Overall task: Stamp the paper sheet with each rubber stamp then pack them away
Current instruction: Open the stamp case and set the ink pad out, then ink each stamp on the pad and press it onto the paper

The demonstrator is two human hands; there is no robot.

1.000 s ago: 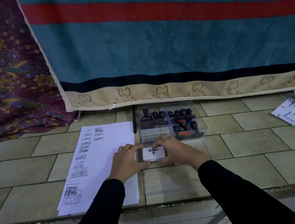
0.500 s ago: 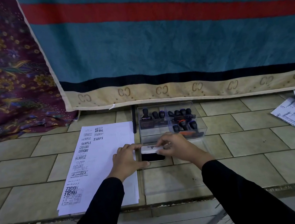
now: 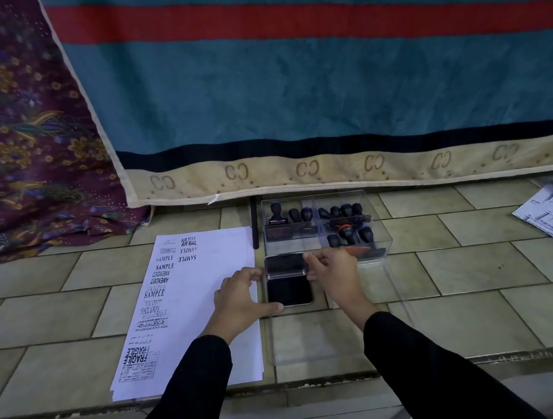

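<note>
Left hand (image 3: 240,299) grips ink pad (image 3: 289,292), right hand (image 3: 335,271) apparently pinches its part-hidden lid (image 3: 285,265).

The person wears a top with long black sleeves. The left sleeve (image 3: 186,402) and the right sleeve (image 3: 434,370) are of the same plain, matt cloth and fit rather close on the forearms, with a few soft folds. Each sleeve ends at the wrist in a simple straight edge. The left hand (image 3: 240,299) and the right hand (image 3: 336,276) are bare.
</note>
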